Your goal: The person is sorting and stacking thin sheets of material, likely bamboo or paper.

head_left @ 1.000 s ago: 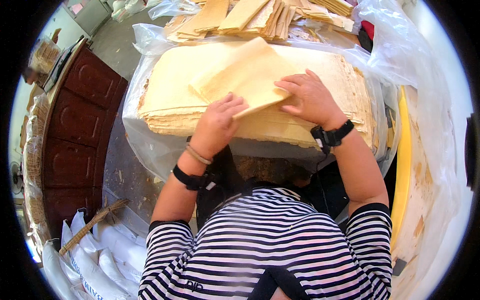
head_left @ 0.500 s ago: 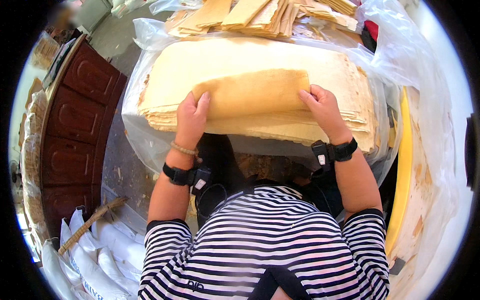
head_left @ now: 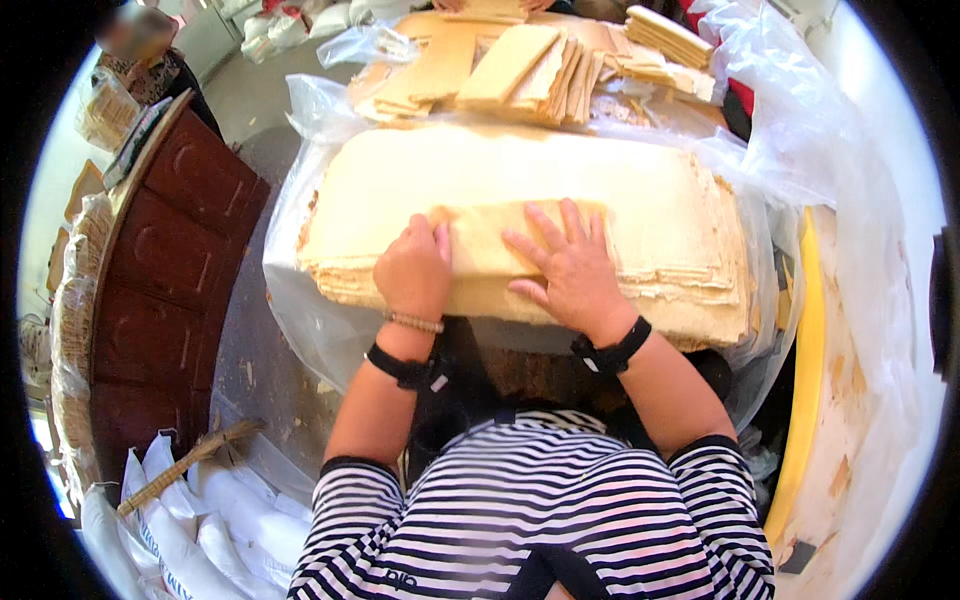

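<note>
A folded yellowish sheet (head_left: pixel 487 236), long and rectangular, lies on a thick stack of large cream sheets (head_left: pixel 500 165) with ragged edges. At its left end, my left hand (head_left: pixel 412 268) is closed, fingers curled and thumb along the edge, gripping it. My right hand (head_left: pixel 578 268) rests palm down toward the sheet's right part, its fingers spread flat. Whether the sheet is paper or some other material I cannot tell.
Behind the stack lie smaller folded bundles (head_left: pixel 510 65), with another person's hands (head_left: pixel 475 6) at the far edge. Clear plastic sheeting (head_left: pixel 800 110) drapes around. A dark red cabinet (head_left: pixel 165 270), white sacks (head_left: pixel 240 510) and a straw broom (head_left: pixel 190 465) are at left.
The folded sheet was held up at both ends and now lies on the stack. My right hand has let go of its right end, moved inward and flattened on it.
</note>
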A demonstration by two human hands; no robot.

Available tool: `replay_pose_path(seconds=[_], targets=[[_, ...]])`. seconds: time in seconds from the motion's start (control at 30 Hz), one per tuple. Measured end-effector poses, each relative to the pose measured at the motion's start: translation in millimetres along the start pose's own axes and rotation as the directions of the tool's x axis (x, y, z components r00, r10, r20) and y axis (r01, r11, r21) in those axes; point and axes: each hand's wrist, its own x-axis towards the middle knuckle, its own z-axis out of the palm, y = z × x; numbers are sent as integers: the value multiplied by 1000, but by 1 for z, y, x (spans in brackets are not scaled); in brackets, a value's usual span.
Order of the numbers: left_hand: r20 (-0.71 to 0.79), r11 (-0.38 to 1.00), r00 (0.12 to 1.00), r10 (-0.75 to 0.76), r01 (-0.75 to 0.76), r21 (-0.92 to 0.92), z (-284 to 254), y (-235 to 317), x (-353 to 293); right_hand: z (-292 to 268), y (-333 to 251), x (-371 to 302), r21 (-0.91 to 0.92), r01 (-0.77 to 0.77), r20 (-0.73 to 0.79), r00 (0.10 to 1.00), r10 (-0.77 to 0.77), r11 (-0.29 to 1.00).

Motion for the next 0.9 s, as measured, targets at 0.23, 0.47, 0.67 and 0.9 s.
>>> replay_pose_path(seconds=[0.23, 0.47, 0.67, 0.9], targets=[[-88, 738, 759, 645, -649, -184, -6, 6, -8, -11, 19, 1, 167, 6, 53, 998, -15, 986], [40, 697, 697, 716, -710, -99, -23, 12, 18, -38, 62, -6, 335, 73, -252, 968, 15, 940], [-279, 732, 689, 669, -676, 86, -59, 25, 107, -56, 85, -26, 406, -103, -548, 767, 333, 908], [-431, 879, 790, 436, -270, 394, -14, 115, 246, -47, 86, -81, 482, -131, -462, 802, 379, 866]])
